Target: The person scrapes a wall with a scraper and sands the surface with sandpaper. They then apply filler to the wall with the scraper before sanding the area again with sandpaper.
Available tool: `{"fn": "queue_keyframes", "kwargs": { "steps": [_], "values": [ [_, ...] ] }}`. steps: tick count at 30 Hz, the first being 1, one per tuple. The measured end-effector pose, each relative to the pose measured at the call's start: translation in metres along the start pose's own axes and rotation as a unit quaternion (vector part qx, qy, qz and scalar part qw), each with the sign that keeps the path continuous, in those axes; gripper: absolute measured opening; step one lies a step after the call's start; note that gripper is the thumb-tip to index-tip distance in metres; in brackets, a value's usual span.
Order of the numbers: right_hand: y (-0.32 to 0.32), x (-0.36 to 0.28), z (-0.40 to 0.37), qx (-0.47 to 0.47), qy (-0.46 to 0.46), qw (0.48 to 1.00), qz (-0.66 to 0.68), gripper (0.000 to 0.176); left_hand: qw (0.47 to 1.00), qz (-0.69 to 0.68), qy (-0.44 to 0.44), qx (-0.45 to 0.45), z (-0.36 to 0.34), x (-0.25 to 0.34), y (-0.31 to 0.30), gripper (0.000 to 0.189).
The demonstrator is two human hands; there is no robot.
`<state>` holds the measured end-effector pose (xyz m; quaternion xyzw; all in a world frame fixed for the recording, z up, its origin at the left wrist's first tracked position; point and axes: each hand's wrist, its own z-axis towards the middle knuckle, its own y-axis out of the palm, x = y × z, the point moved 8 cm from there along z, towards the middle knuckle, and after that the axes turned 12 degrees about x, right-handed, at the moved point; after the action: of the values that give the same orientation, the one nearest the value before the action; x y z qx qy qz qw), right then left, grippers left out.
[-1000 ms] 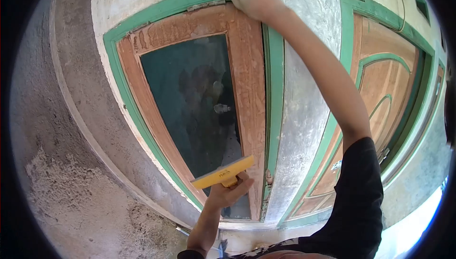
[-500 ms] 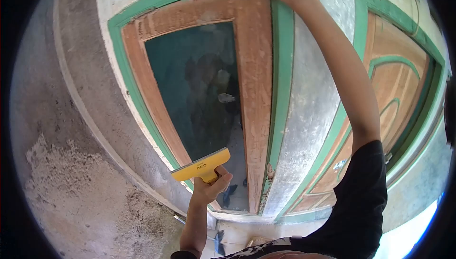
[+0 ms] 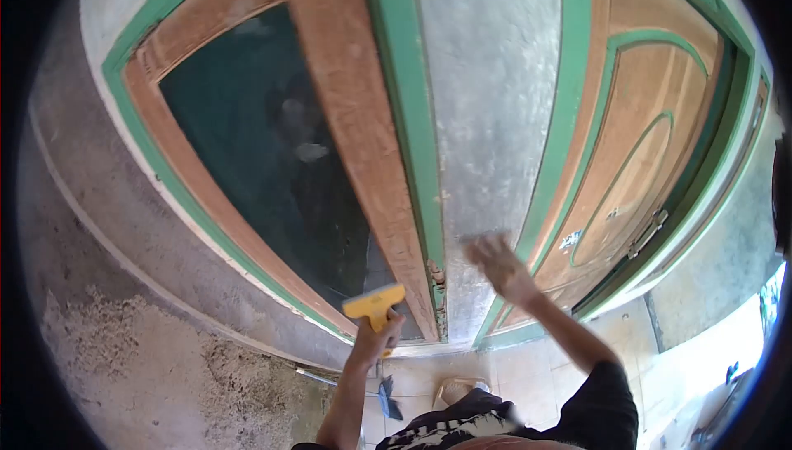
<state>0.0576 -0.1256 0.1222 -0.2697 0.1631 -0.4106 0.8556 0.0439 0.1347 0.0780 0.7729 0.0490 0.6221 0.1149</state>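
Observation:
A yellow scraper with a wide flat blade (image 3: 375,303) is in my left hand (image 3: 377,341), whose fingers wrap round its handle. It is held before the lower part of the dark glass pane (image 3: 272,153), which sits in a brown wooden frame (image 3: 355,112). My right hand (image 3: 502,270) is raised in front of the grey wall strip (image 3: 491,103) between window and door. Its fingers are spread and slightly blurred, and nothing shows in them. Whether it touches the wall, I cannot tell.
To the right stands a brown panelled door (image 3: 635,136) with green trim and a metal handle (image 3: 649,231). A rough, stained wall (image 3: 140,343) fills the lower left. Below are a tiled floor (image 3: 528,380), a sandalled foot and a dark blue object (image 3: 388,399).
My right hand has come down from the top of the window frame to the lower grey wall strip. The view has shifted right, and the scraper is now turned more edge-on.

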Motion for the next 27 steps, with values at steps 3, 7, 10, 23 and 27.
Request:
{"fn": "queue_keyframes", "kwargs": {
  "steps": [3,7,10,23,27],
  "values": [
    [0.021,-0.007,-0.098,-0.061,0.181,0.974,0.122,0.041,0.994,0.066,-0.079,-0.035,0.001,-0.064,0.011,0.014],
    [0.025,-0.007,-0.164,-0.014,0.386,0.886,0.256,0.036,0.978,0.101,-0.172,-0.065,0.005,-0.130,0.017,0.018],
    [0.048,-0.005,-0.222,-0.053,0.558,0.772,0.298,0.035,0.961,0.006,-0.239,-0.136,0.007,-0.147,0.042,0.026],
    [0.022,-0.008,-0.146,0.178,0.620,0.281,0.711,0.043,0.999,0.026,0.028,-0.011,0.033,-0.045,0.125,0.025],
    [0.003,0.000,-0.122,0.156,0.581,0.325,0.730,0.050,0.997,-0.052,0.007,-0.055,0.036,-0.057,0.137,0.029]
  ]
}}
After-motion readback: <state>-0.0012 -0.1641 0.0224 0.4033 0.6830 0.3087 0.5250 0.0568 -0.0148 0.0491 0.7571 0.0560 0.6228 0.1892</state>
